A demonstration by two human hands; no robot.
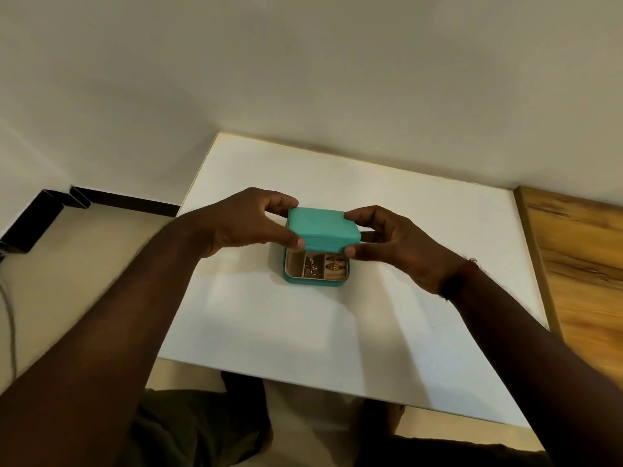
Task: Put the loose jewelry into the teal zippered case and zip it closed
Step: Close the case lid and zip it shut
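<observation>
The teal zippered case stands on the white table, its base point(313, 281) open toward me and its lid point(320, 229) tilted partway down over it. Inside the beige compartments lie gold and silver jewelry pieces point(312, 266) and gold rings point(333, 265) on a ring roll. My left hand point(242, 224) pinches the lid's left side between thumb and fingers. My right hand point(387, 242) pinches the lid's right side the same way. The rear part of the base is hidden under the lid.
The white table point(337, 332) meets a cream wall at the back. A wooden surface point(580, 264) borders its right edge. Black bars point(40, 214) lie on the floor at the left. My legs show below the table's near edge.
</observation>
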